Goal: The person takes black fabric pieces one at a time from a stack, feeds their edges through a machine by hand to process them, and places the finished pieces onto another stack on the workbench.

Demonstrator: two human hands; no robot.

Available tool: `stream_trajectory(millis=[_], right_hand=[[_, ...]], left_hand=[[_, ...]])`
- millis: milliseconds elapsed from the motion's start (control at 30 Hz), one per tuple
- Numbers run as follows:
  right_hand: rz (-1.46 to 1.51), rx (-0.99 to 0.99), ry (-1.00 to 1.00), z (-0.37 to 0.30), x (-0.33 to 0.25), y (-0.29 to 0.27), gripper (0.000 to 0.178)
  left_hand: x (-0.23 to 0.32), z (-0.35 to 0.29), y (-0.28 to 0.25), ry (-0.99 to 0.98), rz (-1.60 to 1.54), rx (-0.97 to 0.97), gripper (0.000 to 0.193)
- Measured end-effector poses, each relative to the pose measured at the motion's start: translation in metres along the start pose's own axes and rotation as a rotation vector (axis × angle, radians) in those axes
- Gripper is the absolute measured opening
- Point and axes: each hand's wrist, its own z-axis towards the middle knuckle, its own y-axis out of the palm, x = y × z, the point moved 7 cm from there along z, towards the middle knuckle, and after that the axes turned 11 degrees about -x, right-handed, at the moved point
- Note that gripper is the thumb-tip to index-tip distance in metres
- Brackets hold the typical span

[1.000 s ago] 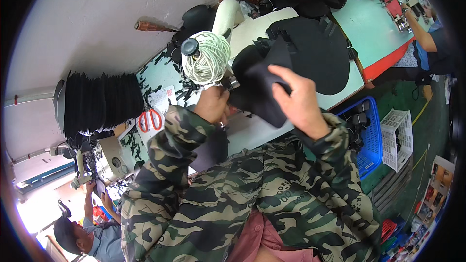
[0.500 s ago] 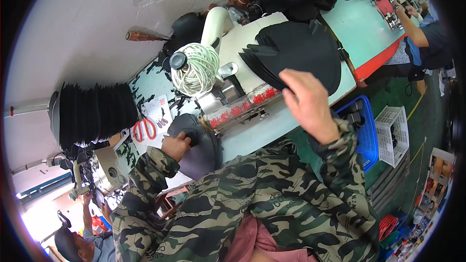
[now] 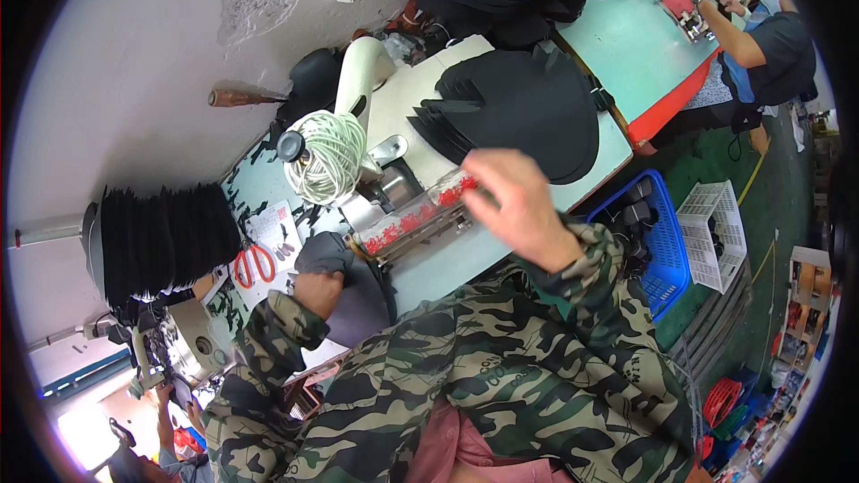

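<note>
My left hand [image 3: 318, 293] is closed at the edge of a dark, smooth leather-like piece [image 3: 362, 304], left of the sewing machine [image 3: 362, 80]. A bunched black part [image 3: 324, 253] of the material rises just beyond the fingers. My right hand [image 3: 514, 206] is raised over the machine bed's front edge, fingers apart and nothing seen in them. Beyond it, a fanned stack of black cut pieces [image 3: 537, 116] lies on the machine's pale bed. A coil of whitish cord [image 3: 329, 156] hangs on the machine head. Red fluff [image 3: 420, 224] lines the bed's front edge.
Orange-handled scissors [image 3: 254, 266] and black scraps lie on the left of the table. A thick row of black pieces [image 3: 165, 237] hangs on a bar at left. At right stand a blue basket [image 3: 667, 241] and a white crate [image 3: 714, 237]. Co-workers sit at both sides.
The whole view has shifted, so the machine sits further left. My right hand has drawn a little left, away from the fanned stack. My left hand stays at the dark piece.
</note>
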Motion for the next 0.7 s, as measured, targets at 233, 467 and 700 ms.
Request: stream_trajectory(millis=[233, 467, 700], right_hand=[[0.570, -0.723, -0.207, -0.016, -0.021, 0.078, 0.025], [0.764, -0.491, 0.170, -0.013, -0.042, 0.132, 0.036], [1.039, -0.445, 0.237, -0.008, -0.058, 0.168, 0.046]], left_hand=[[0.034, 0.009, -0.156, 0.466, -0.724, -0.060, 0.015], [-0.017, 0.040, -0.088, 0.420, -1.592, -0.361, 0.018], [-0.051, 0.050, -0.065, 0.077, -1.777, -0.477, 0.017]])
